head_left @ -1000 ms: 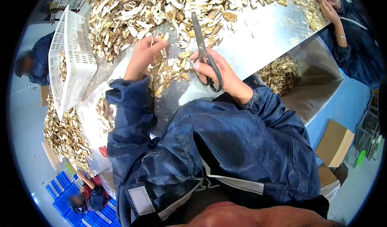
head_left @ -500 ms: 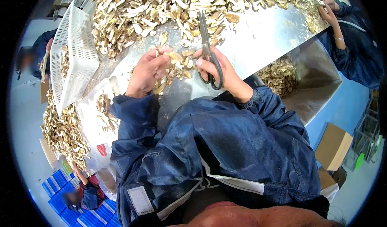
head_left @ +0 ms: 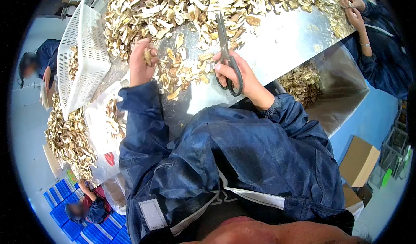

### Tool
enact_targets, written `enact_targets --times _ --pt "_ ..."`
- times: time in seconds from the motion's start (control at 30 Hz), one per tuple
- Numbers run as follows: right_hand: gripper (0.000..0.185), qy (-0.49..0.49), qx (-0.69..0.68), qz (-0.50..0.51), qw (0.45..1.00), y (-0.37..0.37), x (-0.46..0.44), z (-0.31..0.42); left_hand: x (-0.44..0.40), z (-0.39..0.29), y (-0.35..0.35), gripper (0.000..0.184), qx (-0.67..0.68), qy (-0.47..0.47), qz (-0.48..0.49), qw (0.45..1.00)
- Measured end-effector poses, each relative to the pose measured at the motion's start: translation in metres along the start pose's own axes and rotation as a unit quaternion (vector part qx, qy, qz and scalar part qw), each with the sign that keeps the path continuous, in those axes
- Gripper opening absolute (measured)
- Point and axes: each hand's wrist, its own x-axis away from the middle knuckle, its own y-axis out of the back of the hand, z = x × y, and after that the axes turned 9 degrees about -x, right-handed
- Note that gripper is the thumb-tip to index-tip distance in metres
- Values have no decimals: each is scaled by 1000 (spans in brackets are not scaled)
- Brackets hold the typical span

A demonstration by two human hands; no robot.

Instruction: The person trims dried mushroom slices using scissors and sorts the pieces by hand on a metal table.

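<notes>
My right hand (head_left: 242, 75) is closed around the black handles of a pair of scissors (head_left: 222, 36). The blades are together and point away from me over the metal table. My left hand (head_left: 141, 64) is raised at the near left edge of the big pile of dried mushroom slices (head_left: 173, 3). Its fingers are curled round a small brownish mushroom slice (head_left: 148, 57), partly hidden by them. Between both hands, a loose scatter of smaller mushroom slices (head_left: 180, 71) lies on the table.
A white perforated plastic basket (head_left: 89, 55) stands tilted at the left, beside another mushroom heap (head_left: 69, 140). An open-topped bin (head_left: 340, 84) with mushrooms sits below the table edge (head_left: 299, 64) at right. Co-workers' hands (head_left: 353, 12) are at far right; other people are at left.
My left hand has moved left and away from the scissors, from over the scattered slices to the pile's edge. My right hand stays nearly in place with the scissors.
</notes>
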Motion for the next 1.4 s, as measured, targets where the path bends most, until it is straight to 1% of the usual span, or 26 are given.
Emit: enact_targets --times 0.03,0.07,0.1,0.13,0.17,0.23,0.27,0.37,0.4,0.5,0.53,0.63,0.67,0.77,0.8,0.9,0.93,0.97,1.03,1.07,1.1,1.13,1.2,1.23,1.3,1.4 --pt "28 0 1 0 1000 0 0 0 -6 -1 -6 17 -135 -6 -17 991" --pt "28 1 1 -1 1000 0 0 -1 -15 -3 -11 17 -267 -12 -33 963" --pt "28 1 2 -2 1000 1 0 -1 -25 -3 -16 17 -394 -18 -48 917" --pt "28 2 0 -1 1000 1 0 -1 -36 6 -18 25 -481 -105 -63 868" --pt "27 3 -1 1 1000 2 0 -2 -42 12 -14 28 -545 -128 -76 825" --pt "28 5 -1 2 1000 2 0 -3 -42 15 -26 32 -662 -172 -101 722" --pt "29 6 1 2 1000 2 -1 -4 -40 15 -31 36 -654 -165 -108 730" --pt "30 9 -4 6 1000 4 -1 -4 -38 21 -29 34 -611 -185 -78 765" --pt "30 9 -8 10 1000 4 -1 -3 -37 22 -27 28 -595 -172 -65 782" --pt "30 1 -4 8 1000 4 -2 -4 -28 17 -17 23 -519 -25 -24 854" --pt "29 -1 -5 8 1000 4 -2 -4 -21 16 -17 18 -500 -51 -30 864" --pt "29 -7 -4 9 1000 4 -2 -2 8 -3 -24 15 -384 57 -1 921" --pt "29 -8 -3 12 1000 4 -2 -2 10 -1 -16 7 -344 78 34 935" --pt "29 -15 4 11 1000 2 -1 2 28 -6 -17 8 -172 127 35 976" --pt "29 -17 6 9 1000 1 0 3 31 -7 -9 19 -108 153 70 980" --pt "29 -13 -3 5 1000 1 0 1 47 -1 -1 24 35 192 57 979" --pt "29 -11 3 2 1000 0 1 1 54 1 -1 30 50 189 53 979" --pt "30 -9 9 -1 1000 -1 1 1 62 3 -2 22 70 194 34 978" --pt "31 -15 26 -2 1000 -8 3 5 71 14 3 17 143 188 47 970" --pt "32 -24 37 -2 999 -12 7 7 77 18 6 16 143 176 38 973" --pt "32 -33 47 -1 998 -17 10 9 89 11 -9 14 143 163 28 976" --pt "37 -11 135 7 991 -21 12 9 98 8 -20 13 142 150 18 978" --pt "46 34 308 20 951 -30 15 9 109 12 -26 16 167 130 11 977" --pt "57 20 356 18 934 -38 20 13 113 14 -29 18 179 119 8 977" --pt "58 12 417 52 907 -45 22 18 119 18 -32 14 185 97 8 978" --pt "55 129 478 33 868 -45 24 2 129 20 -40 12 185 67 0 981"
